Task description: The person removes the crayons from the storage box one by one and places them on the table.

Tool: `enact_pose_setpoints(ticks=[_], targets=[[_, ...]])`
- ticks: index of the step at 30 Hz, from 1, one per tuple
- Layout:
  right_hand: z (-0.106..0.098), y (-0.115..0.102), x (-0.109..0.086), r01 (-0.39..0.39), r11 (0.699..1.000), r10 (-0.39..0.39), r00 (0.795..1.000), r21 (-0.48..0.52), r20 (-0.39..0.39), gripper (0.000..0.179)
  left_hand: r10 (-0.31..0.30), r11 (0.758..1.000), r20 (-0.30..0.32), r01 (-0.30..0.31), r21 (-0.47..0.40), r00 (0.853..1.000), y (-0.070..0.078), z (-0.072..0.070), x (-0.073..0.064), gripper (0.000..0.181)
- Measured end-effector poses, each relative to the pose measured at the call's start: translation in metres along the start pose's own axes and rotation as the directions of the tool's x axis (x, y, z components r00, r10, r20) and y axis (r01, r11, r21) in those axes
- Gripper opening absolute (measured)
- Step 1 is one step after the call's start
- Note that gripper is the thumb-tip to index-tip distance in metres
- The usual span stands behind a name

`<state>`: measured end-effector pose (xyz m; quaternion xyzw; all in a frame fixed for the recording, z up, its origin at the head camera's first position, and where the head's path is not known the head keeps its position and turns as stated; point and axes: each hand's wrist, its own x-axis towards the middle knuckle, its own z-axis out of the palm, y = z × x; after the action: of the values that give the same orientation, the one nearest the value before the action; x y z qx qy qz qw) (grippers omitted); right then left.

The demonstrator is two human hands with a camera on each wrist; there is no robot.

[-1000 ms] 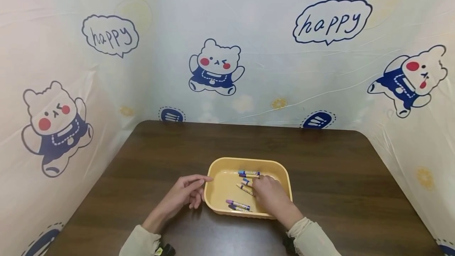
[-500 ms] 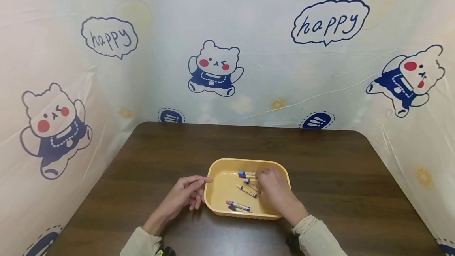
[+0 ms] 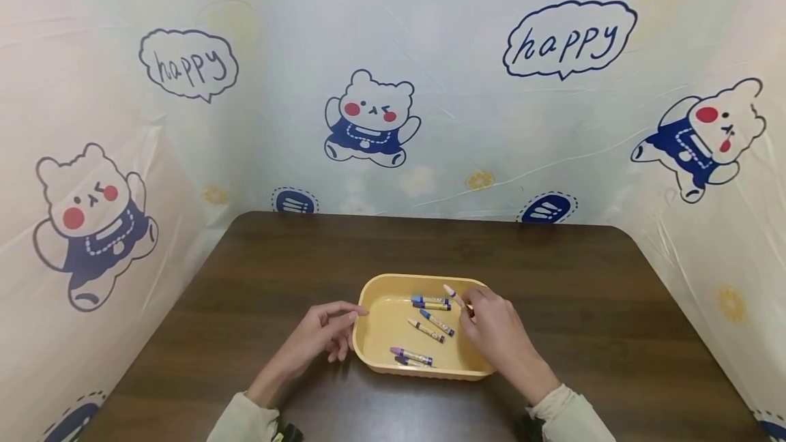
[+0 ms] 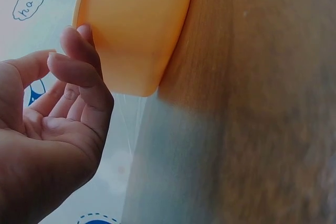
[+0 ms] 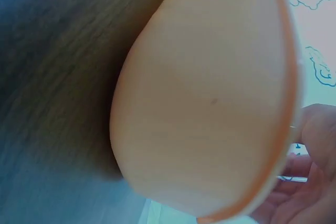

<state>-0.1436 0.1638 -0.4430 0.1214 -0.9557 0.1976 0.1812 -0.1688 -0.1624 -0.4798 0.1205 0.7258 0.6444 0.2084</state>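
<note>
A yellow plastic tray (image 3: 388, 278) stands on the table with several crayons inside. My right hand (image 3: 500, 329), at the tray's right end, pinches a crayon with a pale pink tip (image 3: 452, 293), tilted above the tray floor. Close to it lie a blue crayon (image 3: 437, 322) and a yellow crayon (image 3: 426, 331). Two more, a light blue crayon (image 3: 424, 299) and a dark purple crayon (image 3: 432, 305), lie by the far wall. My left hand (image 3: 316, 336) has its index finger on the left rim, other fingers loosely bent. In the right wrist view, the tray wall partly hides my right hand (image 5: 310, 177).
A purple crayon (image 3: 410, 355) and a dark crayon (image 3: 411, 361) lie along the tray's near wall. The dark wooden table (image 3: 295, 251) reaches back to a printed curtain (image 3: 460, 121) that encloses it on three sides.
My right hand has moved right inside the tray and lifted the pink-tipped crayon into view. The blue crayon it covered now shows fully. My left hand has stayed at the left rim.
</note>
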Motion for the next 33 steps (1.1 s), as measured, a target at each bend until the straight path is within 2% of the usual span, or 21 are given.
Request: enact_pose_setpoints(ticks=[3, 8, 15, 19, 25, 30, 33], targets=[[-0.008, -0.001, -0.002, -0.063, 0.998, 0.063, 0.998, 0.002, -0.012, 0.009, 0.003, 1.000, 0.003, -0.003, 0.012, 1.000, 0.002, -0.001, -0.001, 0.046], [-0.018, -0.002, -0.006, -0.106, 0.994, 0.107, 0.994, 0.033, -0.035, 0.011, 0.009, 1.000, 0.012, -0.010, 0.015, 1.000, 0.004, -0.002, -0.002, 0.039], [-0.026, -0.001, -0.017, -0.065, 0.988, 0.081, 0.991, 0.144, -0.110, 0.012, 0.055, 0.998, 0.058, -0.056, 0.021, 0.997, 0.006, -0.001, -0.001, 0.033], [-0.029, -0.002, -0.019, -0.063, 0.980, 0.087, 0.989, 0.191, -0.121, 0.013, 0.085, 0.996, 0.065, -0.087, 0.032, 0.994, 0.007, -0.003, -0.003, 0.034], [-0.034, 0.003, -0.026, -0.083, 0.974, 0.111, 0.986, 0.211, -0.122, 0.013, 0.073, 0.997, 0.058, -0.075, 0.027, 0.996, 0.006, -0.005, -0.003, 0.034], [-0.045, 0.021, -0.040, -0.134, 0.959, 0.182, 0.967, 0.251, -0.180, 0.014, 0.054, 0.998, 0.069, -0.055, 0.009, 0.996, 0.001, -0.002, -0.003, 0.034], [-0.050, 0.031, -0.050, -0.208, 0.938, 0.259, 0.952, 0.277, -0.164, 0.012, 0.062, 0.998, 0.077, -0.062, 0.000, 0.995, 0.000, -0.001, -0.004, 0.034]])
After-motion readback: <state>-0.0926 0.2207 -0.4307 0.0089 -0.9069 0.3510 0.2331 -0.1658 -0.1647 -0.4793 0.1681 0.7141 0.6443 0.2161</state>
